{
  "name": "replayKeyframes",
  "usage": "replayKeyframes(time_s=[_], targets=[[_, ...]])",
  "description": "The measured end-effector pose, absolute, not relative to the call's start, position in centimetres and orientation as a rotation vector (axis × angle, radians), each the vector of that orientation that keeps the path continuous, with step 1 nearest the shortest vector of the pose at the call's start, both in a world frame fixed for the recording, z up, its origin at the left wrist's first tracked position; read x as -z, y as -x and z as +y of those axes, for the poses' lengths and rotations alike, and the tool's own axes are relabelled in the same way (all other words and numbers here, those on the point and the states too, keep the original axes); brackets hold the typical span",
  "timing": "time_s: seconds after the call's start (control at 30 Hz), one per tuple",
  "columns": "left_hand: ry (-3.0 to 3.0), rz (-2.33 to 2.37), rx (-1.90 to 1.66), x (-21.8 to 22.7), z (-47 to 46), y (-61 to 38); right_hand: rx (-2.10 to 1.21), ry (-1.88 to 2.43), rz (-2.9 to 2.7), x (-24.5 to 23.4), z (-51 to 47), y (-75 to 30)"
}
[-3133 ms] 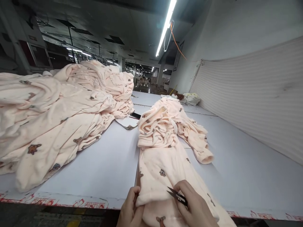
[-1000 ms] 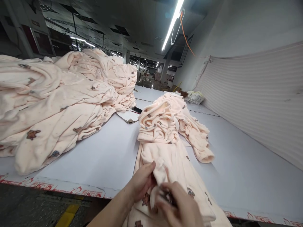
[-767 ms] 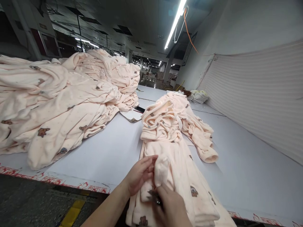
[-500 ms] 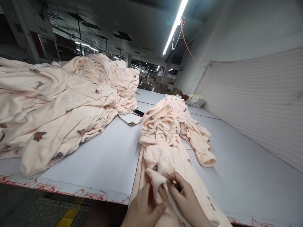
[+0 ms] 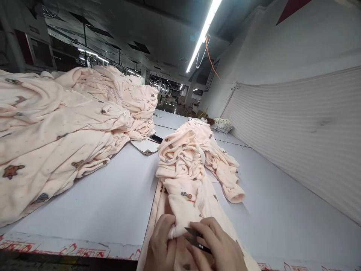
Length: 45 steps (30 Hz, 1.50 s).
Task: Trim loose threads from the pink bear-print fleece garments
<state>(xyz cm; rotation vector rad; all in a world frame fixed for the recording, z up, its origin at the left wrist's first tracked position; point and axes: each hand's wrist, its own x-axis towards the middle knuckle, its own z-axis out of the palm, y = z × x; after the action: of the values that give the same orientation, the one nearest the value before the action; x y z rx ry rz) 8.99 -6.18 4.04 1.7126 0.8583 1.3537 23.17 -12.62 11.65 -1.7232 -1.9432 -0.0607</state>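
A pale peach fleece garment (image 5: 180,165) with small bear prints lies bunched on the table, its lower part stretched toward me. My left hand (image 5: 162,241) pinches a folded edge of the fleece at the bottom of the view. Just to its right, my right hand (image 5: 217,241) is closed around dark thread snips (image 5: 194,237). Their two blades are spread and point left, close to the held edge. Whether the blades touch the cloth I cannot tell. A ribbed cuff (image 5: 237,196) of one sleeve rests on the table to the right.
A big heap of matching fleece garments (image 5: 84,113) covers the table's left side. Between heap and garment lie a notepad (image 5: 145,146) and a dark phone-like object (image 5: 156,139). Folded cloths (image 5: 222,125) stand at the far end. Striped fabric (image 5: 296,131) hangs along the right wall.
The snips have turned from upright to pointing left, with their blades now visible and spread. Both hands have drawn closer to the fleece edge. The camera view has shifted slightly right.
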Motion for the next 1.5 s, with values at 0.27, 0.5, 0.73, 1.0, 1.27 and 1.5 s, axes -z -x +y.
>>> replayKeyframes(time_s=[0.27,0.5,0.73,1.0,1.27,1.5], targets=[[-1.892,0.885,-1.538,-3.6,-5.2,-8.4,-0.042,1.818,-2.141,-11.5,-10.8,-23.1],[-1.816,0.871,-1.517,-3.5,-5.3,-8.4,0.019,1.839,-2.139,-11.6,-11.0,-22.9],[-1.753,0.86,-1.569,-3.9,-5.2,-8.4,-0.088,1.798,-1.987,-11.3,-10.6,-22.9],[-1.412,0.745,-1.132,-5.2,-5.1,-8.2,-0.124,1.72,-1.816,-9.7,-9.8,-23.3],[-0.666,0.407,-0.764,-6.9,-4.3,-7.6,-0.371,1.728,-1.677,-10.8,-9.1,-24.5],[-0.524,0.275,-0.766,-7.9,-4.4,-7.8,-0.091,1.664,-1.869,-10.8,-10.1,-23.5]])
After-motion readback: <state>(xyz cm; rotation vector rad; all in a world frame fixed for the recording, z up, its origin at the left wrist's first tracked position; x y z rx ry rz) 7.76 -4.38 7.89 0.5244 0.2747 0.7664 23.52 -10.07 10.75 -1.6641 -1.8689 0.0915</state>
